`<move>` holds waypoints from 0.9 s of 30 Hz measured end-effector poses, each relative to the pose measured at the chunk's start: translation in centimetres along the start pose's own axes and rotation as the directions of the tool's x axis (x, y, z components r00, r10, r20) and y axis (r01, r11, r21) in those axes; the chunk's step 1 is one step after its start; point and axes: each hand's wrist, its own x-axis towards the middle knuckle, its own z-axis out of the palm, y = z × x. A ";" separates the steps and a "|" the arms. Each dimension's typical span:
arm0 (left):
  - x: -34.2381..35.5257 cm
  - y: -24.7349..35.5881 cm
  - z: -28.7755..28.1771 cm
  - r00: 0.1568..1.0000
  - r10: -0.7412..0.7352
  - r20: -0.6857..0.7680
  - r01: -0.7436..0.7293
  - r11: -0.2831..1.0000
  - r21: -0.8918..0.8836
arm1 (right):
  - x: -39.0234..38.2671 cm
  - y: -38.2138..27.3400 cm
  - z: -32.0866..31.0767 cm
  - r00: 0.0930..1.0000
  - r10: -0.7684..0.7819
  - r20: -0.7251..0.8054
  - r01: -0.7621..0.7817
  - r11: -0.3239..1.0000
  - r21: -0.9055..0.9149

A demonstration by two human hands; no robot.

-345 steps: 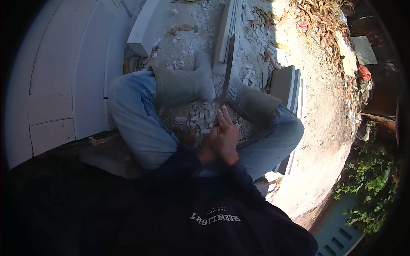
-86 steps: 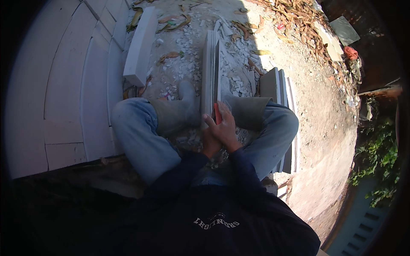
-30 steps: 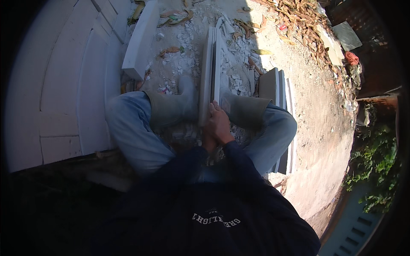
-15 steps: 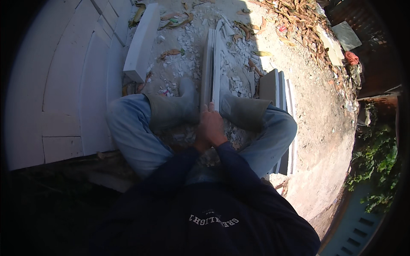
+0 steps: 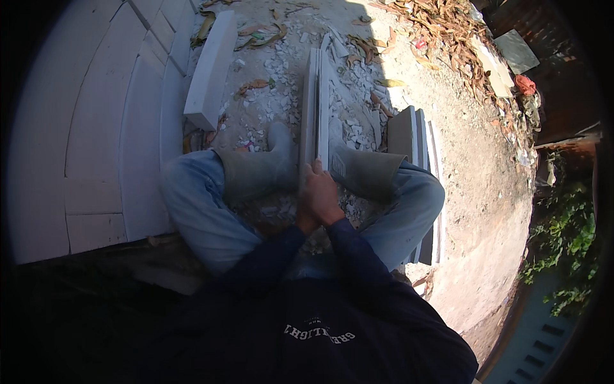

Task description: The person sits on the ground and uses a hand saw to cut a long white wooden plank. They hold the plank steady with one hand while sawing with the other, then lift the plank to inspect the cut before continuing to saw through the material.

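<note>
- Fingers (image 5: 316, 168) of the right hand (image 5: 322, 193) point forward, close together, at the near end of several thin, pale slabs (image 5: 309, 109).
- The left hand (image 5: 306, 221) lies beneath the right, mostly covered; its fingers are hidden.
- Anything inside the clasped hands is out of sight, so whether either hand grips something cannot be told.
- The slabs stand on edge, side by side, between two dusty boots (image 5: 256, 169), reaching away from the person. A thin dark line runs between them; whether it is a gap or a blade is unclear.
- Broken white chips (image 5: 276, 67) litter the ground around the slabs.
- To the left, a pale block (image 5: 211, 70) lies near a wall of large blocks (image 5: 96, 141), which is cut off by the fisheye rim.
- Beside the right knee, more slabs (image 5: 401, 134) stand, partly hidden by the leg.
- Pale, arched capital lettering (image 5: 320, 334) crosses the dark top (image 5: 307, 301), upside down and partly lost in a fold.
- The lower left corner is too dark to make out.
</note>
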 end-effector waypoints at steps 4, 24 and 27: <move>-2.2 1.4 0.6 0.997 0.037 -0.072 -0.035 0.999 0.026 | -1.4 -0.2 -3.6 1.000 -0.007 -0.018 0.009 0.994 0.111; 5.5 0.0 2.6 0.984 0.077 -0.162 -0.071 0.997 0.044 | 5.0 2.0 -4.2 0.992 -0.031 -0.120 0.047 0.990 0.134; 4.8 -0.7 3.0 0.991 0.050 -0.127 -0.045 0.998 0.039 | 4.7 2.1 -3.6 0.991 -0.039 -0.131 0.055 0.991 0.123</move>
